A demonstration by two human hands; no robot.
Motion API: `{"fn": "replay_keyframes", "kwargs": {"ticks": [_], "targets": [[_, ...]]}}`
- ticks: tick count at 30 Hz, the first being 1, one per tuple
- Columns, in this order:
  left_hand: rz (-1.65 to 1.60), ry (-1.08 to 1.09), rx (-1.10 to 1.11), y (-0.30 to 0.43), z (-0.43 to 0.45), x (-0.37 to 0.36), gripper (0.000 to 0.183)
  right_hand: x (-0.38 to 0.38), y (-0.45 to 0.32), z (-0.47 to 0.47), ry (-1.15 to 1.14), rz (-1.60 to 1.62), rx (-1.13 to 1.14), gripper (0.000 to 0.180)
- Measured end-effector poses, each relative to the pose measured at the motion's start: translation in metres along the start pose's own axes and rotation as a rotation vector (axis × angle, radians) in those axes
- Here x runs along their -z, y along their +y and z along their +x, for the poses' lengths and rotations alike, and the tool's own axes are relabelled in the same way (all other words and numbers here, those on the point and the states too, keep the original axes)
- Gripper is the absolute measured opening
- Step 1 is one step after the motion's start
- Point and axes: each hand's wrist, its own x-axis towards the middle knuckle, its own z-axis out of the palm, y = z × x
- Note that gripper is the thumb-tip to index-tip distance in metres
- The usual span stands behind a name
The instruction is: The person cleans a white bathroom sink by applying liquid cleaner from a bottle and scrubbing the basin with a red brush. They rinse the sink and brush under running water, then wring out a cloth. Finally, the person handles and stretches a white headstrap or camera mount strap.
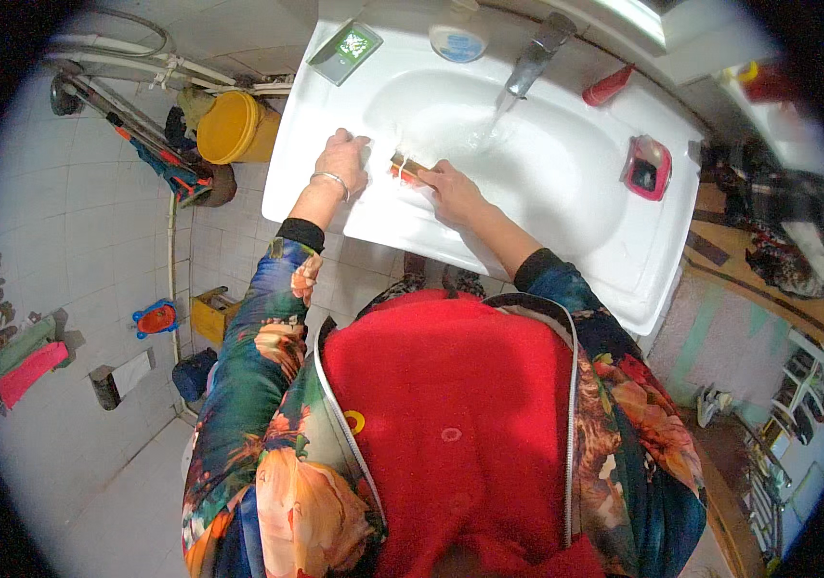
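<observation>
Water runs from a chrome faucet [543,50] into a white washbasin [571,144]. My right hand [455,193] is closed on a small brush [407,170] with a brown back and some red on it, held low over the basin's left ledge. A whitish strand lies across the brush. To its left, my left hand [344,160], with a silver bangle at the wrist, rests near the basin's left part, fingers bent; whether something is under its fingers I cannot tell.
On the basin's back rim stand a green soap dish [345,52], a round white container [459,32] and a red tube [608,85]. A pink-rimmed dish [649,167] sits at the right. A yellow bucket [227,128] is beside the basin's left edge.
</observation>
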Motion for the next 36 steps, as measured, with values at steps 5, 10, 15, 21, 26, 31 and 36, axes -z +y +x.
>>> {"fn": "replay_keyframes", "kwargs": {"ticks": [5, 10, 15, 21, 26, 31, 36], "targets": [[0.139, -0.119, -0.111, 0.019, 0.009, -0.004, 0.051, -0.008, 0.015, -0.011, 0.049, 0.088, 0.064, 0.043], [0.255, -0.177, -0.061, 0.030, 0.014, -0.022, 0.033, -0.005, 0.026, -0.016, -0.037, 0.239, 0.042, 0.039], [0.021, -0.008, -0.094, 0.012, 0.026, -0.038, 0.022, 0.022, 0.031, -0.030, -0.160, 0.390, -0.015, 0.039], [-0.226, 0.228, -0.099, -0.007, 0.032, 0.037, 0.018, 0.055, 0.102, -0.019, 0.104, -0.079, -0.469, 0.037], [-0.162, 0.361, -0.145, 0.003, 0.010, 0.112, 0.018, 0.016, 0.105, -0.009, 0.179, -0.497, -0.242, 0.040], [-0.331, 0.545, -0.174, -0.001, -0.019, 0.161, 0.018, 0.030, 0.060, -0.025, -0.281, -0.213, -0.127, 0.033], [-0.341, 0.682, -0.254, -0.012, -0.038, 0.201, 0.016, 0.052, 0.128, -0.045, -0.327, -0.249, -0.460, 0.030]]}}
